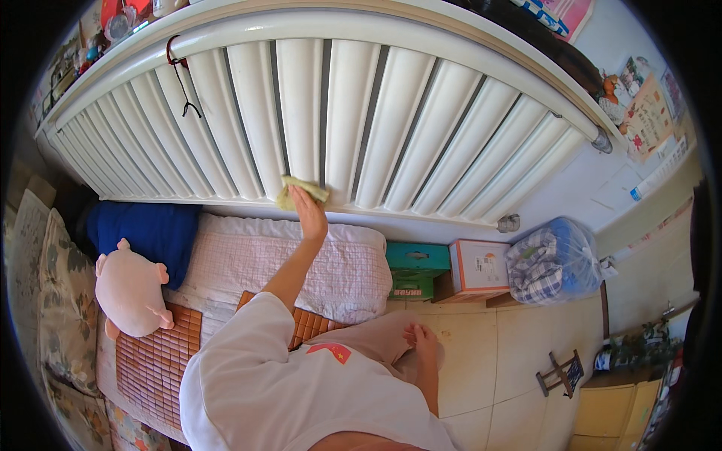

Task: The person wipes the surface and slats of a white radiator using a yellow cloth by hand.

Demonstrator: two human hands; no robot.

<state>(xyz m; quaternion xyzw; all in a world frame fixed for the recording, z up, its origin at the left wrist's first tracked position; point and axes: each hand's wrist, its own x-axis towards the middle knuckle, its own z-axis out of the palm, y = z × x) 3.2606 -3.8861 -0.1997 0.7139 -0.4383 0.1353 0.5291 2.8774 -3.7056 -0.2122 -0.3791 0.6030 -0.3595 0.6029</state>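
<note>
My left hand [310, 213] presses a yellowish cleaning cloth [287, 197] against the lower end of the slats of a white radiator [352, 113]. That arm stretches forward over a folded pale checked quilt [237, 248]. The cloth is bunched under my fingers and partly hidden by them. My right hand [422, 339] hangs over my bent knee, its fingers loosely curled and slightly apart, with nothing visible in it. A dark cord [181, 84] is tied around the radiator's top pipe.
A pink plush pig [132, 290] lies by a navy cushion [152, 234] and a bamboo mat [155, 361]. Along the wall stand a green box [417, 257], a white-and-orange carton [479, 265] and a plastic bag of checked fabric [553, 262]. A folding stool [561, 373] is on the tiled floor.
</note>
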